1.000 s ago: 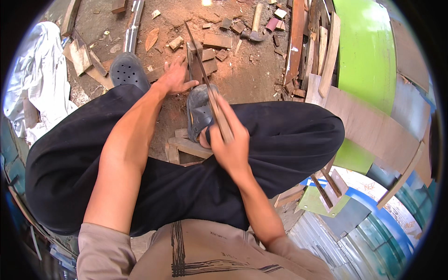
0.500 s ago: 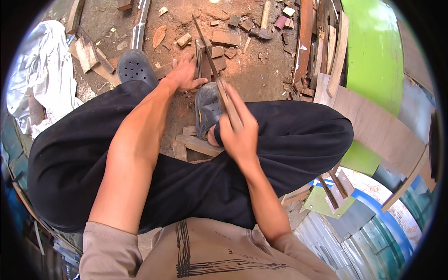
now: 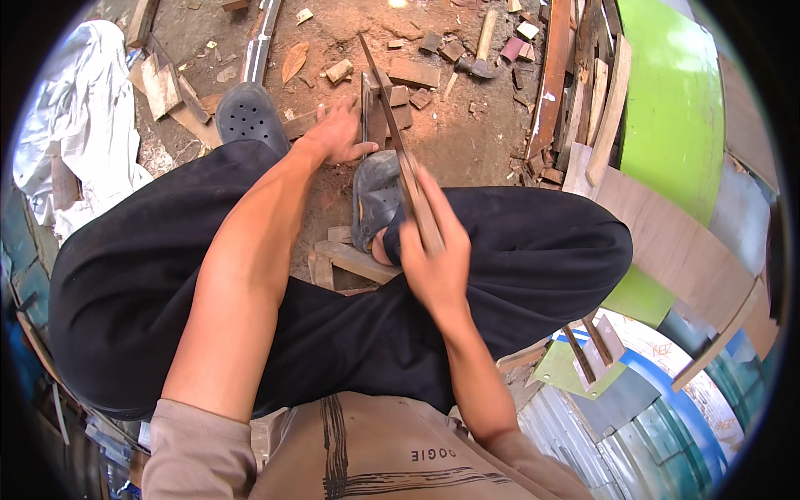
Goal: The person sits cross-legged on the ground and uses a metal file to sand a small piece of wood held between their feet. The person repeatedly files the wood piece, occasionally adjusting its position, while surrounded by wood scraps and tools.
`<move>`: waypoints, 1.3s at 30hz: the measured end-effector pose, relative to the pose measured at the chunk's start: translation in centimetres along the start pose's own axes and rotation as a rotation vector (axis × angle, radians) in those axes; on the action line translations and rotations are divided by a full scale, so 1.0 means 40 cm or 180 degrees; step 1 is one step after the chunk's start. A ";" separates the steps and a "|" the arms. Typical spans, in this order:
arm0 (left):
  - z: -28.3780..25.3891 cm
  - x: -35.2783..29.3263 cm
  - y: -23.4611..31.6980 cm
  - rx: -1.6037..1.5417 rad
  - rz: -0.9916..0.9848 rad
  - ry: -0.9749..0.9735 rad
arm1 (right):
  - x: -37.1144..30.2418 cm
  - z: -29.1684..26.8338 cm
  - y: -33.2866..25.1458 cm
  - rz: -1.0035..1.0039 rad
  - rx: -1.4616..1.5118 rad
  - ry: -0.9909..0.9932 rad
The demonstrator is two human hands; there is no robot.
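My right hand (image 3: 436, 254) is closed round the handle of a handsaw (image 3: 393, 125). Its narrow blade slants away from me to the upper left, edge-on, past a sandal. My left hand (image 3: 337, 133) presses down on a piece of wood (image 3: 300, 126) low on the ground, thumb apart from the bent fingers. Just right of that hand, a thin upright piece (image 3: 365, 108) and small wood blocks (image 3: 400, 115) sit beside the blade. Whether the saw's teeth touch the wood, I cannot tell. My grey clogs (image 3: 250, 115) flank the left hand.
A hammer (image 3: 481, 67) lies among offcuts beyond the saw. Long boards (image 3: 550, 83) and a green panel (image 3: 671, 108) line the right side. White cloth (image 3: 75, 125) lies at the left. A low wooden frame (image 3: 358, 260) is between my legs.
The whole view has shifted slightly. My right hand and the saw have come a little back toward me and to the right; my left hand keeps its place on the wood.
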State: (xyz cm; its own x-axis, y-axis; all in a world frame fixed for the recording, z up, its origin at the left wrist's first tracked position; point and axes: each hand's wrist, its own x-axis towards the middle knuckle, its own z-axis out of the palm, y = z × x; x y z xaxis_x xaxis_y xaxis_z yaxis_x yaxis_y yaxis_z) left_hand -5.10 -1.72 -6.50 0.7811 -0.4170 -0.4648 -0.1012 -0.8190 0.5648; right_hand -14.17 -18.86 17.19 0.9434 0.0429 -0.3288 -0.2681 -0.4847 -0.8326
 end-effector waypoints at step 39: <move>-0.016 -0.013 0.011 0.0048 -0.0136 -0.0243 | -0.279 -0.127 -0.009 -0.0062 -0.0482 -0.0120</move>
State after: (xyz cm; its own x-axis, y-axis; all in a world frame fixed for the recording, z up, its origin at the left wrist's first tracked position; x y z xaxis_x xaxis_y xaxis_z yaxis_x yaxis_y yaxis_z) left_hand -5.15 -1.61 -5.58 0.7358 -0.4099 -0.5391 -0.0785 -0.8423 0.5332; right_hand -23.61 -23.60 23.44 0.9394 0.0848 -0.3321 -0.2147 -0.6096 -0.7631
